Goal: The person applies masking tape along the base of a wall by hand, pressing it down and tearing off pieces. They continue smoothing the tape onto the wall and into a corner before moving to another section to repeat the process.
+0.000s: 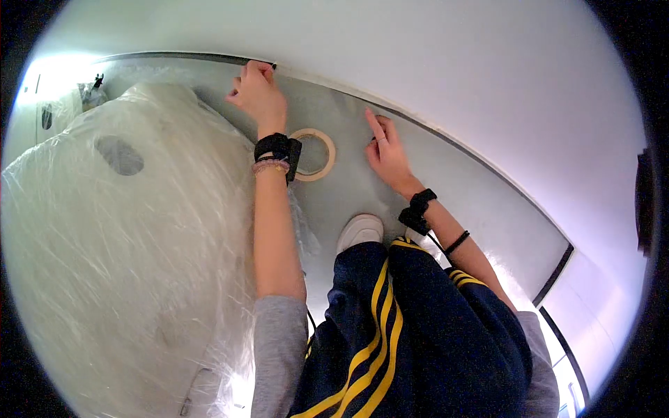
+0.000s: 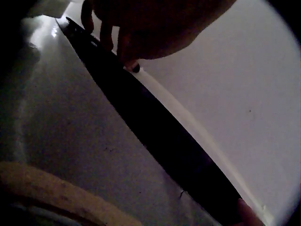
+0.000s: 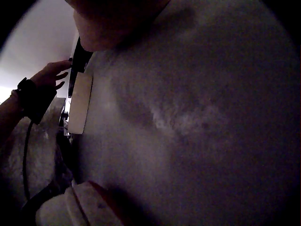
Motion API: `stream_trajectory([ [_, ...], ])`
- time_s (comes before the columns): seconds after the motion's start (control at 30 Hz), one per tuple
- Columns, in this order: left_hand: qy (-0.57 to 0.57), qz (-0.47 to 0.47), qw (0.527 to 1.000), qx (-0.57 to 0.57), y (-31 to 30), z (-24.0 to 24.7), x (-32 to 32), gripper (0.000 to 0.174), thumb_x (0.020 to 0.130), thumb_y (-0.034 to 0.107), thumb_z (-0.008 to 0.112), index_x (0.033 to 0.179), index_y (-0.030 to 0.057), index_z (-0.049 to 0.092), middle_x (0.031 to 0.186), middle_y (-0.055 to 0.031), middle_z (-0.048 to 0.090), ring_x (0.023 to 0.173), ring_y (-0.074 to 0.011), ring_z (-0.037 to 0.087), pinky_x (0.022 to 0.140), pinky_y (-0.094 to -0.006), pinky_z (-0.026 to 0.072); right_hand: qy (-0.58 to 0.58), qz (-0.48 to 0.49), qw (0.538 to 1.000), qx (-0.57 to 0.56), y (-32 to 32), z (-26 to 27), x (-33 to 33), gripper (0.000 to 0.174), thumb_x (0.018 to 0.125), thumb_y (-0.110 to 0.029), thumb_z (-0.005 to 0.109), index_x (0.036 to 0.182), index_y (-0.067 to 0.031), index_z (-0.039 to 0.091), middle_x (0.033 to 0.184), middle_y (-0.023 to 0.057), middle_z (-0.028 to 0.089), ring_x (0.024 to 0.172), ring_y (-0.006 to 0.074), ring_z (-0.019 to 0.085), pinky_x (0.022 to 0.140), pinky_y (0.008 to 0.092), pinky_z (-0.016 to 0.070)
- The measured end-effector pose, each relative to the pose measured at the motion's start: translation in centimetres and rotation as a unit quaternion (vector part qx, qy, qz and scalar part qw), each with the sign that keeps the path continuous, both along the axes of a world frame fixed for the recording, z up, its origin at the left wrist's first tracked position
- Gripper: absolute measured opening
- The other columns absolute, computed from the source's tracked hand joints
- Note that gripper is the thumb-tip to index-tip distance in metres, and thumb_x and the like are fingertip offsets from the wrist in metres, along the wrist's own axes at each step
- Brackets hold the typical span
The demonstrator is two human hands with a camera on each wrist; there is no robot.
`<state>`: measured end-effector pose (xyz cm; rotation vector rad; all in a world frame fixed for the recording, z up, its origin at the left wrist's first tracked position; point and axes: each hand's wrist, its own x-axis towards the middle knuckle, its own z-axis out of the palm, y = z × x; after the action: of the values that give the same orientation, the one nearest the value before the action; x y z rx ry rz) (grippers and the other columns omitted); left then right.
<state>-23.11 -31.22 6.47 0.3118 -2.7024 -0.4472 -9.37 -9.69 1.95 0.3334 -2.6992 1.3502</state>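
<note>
Pale strip (image 1: 334,85) along the foot of a white curved wall (image 1: 446,70), beside a dark band (image 1: 453,139) at the edge of a grey floor (image 1: 331,115). In this head view, a person looks down on both of their hands. The left hand (image 1: 263,97), fingers loosely bent, reaches the wall's foot near one end of the strip. The right hand (image 1: 389,157) is open, index finger straight and pointing to the band, the other fingers bent. A tape roll (image 1: 329,155) lies flat on the floor, between the hands and nearer the left wrist. To the left stands a large shape wrapped in clear plastic (image 1: 139,230); below are dark trousers with yellow stripes (image 1: 432,320) and a pale shoe (image 1: 361,230).

Left wrist view: dim. The left hand's bent fingers meet the strip's edge; whether they pinch it, I cannot tell. A fingertip shows at the bottom right, by the band.

Right wrist view: also dark. The left hand's loosely spread fingers touch the wall's foot, just beyond the upright side of the roll. Only part of the right hand shows, at the top, fingers hidden.
</note>
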Motion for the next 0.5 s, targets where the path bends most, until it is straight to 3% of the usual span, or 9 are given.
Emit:
stream_trajectory([
  [0.5,-0.001,0.009,1.0,0.014,-0.05,-0.29,-0.12,0.007,0.081,0.013,0.061,0.088,0.0139,0.059,0.091,-0.0019,0.061,0.091,-0.0259,0.055,0.083,-0.0459,0.0324,-0.016,-0.002,1.0,0.027,0.18,0.03,-0.1,0.068,0.077,0.009,0.049,0.14,-0.0102,0.035,0.12,0.0188,0.044,0.09,0.0291,0.055,0.072,0.0326,0.0491],
])
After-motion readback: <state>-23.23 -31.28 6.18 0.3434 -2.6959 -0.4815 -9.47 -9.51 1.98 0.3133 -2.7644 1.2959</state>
